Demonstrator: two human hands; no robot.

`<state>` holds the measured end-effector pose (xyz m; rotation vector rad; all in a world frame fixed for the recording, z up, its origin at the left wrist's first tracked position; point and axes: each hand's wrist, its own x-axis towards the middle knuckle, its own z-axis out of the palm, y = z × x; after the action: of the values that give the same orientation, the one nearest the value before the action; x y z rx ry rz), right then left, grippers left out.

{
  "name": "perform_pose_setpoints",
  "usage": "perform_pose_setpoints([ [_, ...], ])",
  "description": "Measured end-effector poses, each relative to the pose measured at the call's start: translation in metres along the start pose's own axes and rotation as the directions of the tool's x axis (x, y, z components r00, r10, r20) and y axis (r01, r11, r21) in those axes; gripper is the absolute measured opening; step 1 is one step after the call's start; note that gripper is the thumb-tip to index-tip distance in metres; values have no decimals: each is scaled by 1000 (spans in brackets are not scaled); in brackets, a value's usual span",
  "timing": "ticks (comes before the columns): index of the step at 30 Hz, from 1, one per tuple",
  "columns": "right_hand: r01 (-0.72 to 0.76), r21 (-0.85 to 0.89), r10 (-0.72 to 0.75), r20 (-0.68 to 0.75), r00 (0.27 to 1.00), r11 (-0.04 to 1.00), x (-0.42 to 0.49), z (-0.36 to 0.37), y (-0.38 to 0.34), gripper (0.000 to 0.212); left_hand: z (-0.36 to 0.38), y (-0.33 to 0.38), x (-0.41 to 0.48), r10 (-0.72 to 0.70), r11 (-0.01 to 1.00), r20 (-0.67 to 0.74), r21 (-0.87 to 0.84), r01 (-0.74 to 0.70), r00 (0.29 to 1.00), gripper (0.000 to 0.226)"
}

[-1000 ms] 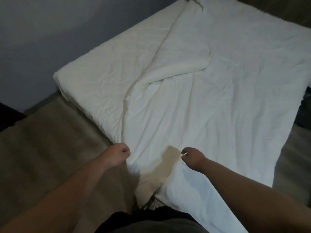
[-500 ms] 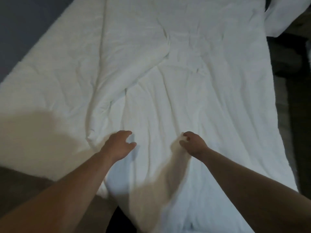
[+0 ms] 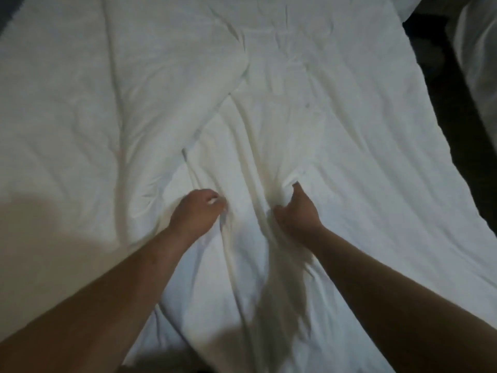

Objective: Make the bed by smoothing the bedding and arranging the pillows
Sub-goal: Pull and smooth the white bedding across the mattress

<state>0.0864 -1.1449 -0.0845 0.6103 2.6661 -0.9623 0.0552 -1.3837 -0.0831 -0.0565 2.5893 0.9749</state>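
Observation:
A white duvet (image 3: 336,109) covers most of the bed, wrinkled, with a thick fold (image 3: 188,84) running diagonally across its upper left. My left hand (image 3: 197,211) grips a bunch of the duvet fabric near the middle of the view. My right hand (image 3: 297,211) grips another bunch a little to the right, and creases fan out from it. The white sheet (image 3: 53,130) shows on the left side. Something white, perhaps a pillow (image 3: 476,57), lies at the far right edge.
A dark gap (image 3: 441,84) runs along the bed's right edge, between the bed and the white thing at the far right. A dark corner (image 3: 5,12) shows at the top left.
I have leaned further over the bed, so the floor is out of view. My left hand went from half open to gripping the fabric. My right hand has kept its grip throughout.

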Motion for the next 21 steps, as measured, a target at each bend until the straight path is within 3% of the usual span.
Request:
perform_pose_setpoints([
  [2, 177, -12, -175, 89, 980, 984, -30, 13, -24, 69, -21, 33, 18, -8, 988, -138, -154, -14, 990, 48],
  [4, 300, -26, -290, 197, 937, 953, -62, 24, -45, 59, -35, 67, 32, 16, 977, -127, -210, -43, 992, 87],
  [6, 377, -84, -342, 275, 899, 922, -89, 35, -58, 62, -39, 89, 40, 48, 994, -27, -96, -50, 998, 120],
  [8, 453, -125, -400, 307, 864, 883, -116, 43, -68, 67, -40, 93, 42, 56, 991, 64, 117, -63, 996, 131],
  [11, 535, -117, -478, 321, 818, 837, -149, 55, -72, 65, -41, 68, 34, 20, 877, 160, 470, -95, 987, 113],
  [13, 547, -133, -489, 312, 815, 827, -162, 61, -69, 68, -46, 42, 26, 51, 833, 135, 540, -116, 990, 67],
  [15, 531, -135, -475, 307, 825, 836, -172, 66, -62, 73, -57, 19, 17, 39, 901, 32, 431, -49, 999, 40],
  [18, 417, -63, -381, 300, 875, 907, -187, 69, -51, 74, -87, -4, -5, -25, 990, -157, 133, 46, 987, 55],
  [21, 331, -22, -317, 239, 918, 943, -198, 69, -53, 63, -114, -24, -34, -127, 987, -309, -135, 88, 943, 64],
])
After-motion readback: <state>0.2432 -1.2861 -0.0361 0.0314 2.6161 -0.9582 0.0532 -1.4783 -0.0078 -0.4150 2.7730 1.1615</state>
